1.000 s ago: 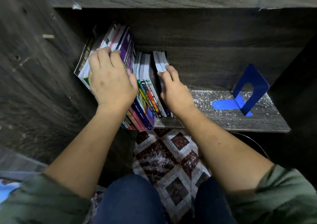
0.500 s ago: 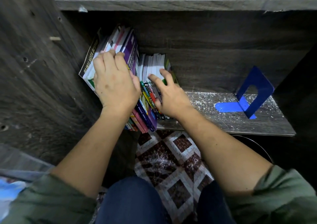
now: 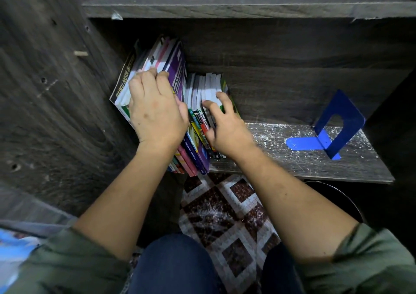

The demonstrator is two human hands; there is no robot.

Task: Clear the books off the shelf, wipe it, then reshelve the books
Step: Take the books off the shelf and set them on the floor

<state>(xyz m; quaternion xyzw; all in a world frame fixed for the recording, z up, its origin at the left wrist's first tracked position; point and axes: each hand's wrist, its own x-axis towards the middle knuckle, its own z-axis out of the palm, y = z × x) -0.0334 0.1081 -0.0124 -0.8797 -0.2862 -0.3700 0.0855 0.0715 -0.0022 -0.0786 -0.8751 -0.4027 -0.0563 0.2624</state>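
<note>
From my head camera, my right hand had shifted in the last second: from gripping the outer edge of the short books, it now lay spread across their tops, fingers splayed and closed on nothing I could see. My left hand stayed flat and half-curled over the tall books, pressing them toward the left wall; whether it truly gripped any, I could not tell. I judged I was gathering both of the 2 groups to lift out (nothing had left yet). The shelf beside them was bare and speckled with white dust, with 1 blue bookend standing well apart at the right. Patterned floor showed below, between my knees.
</note>
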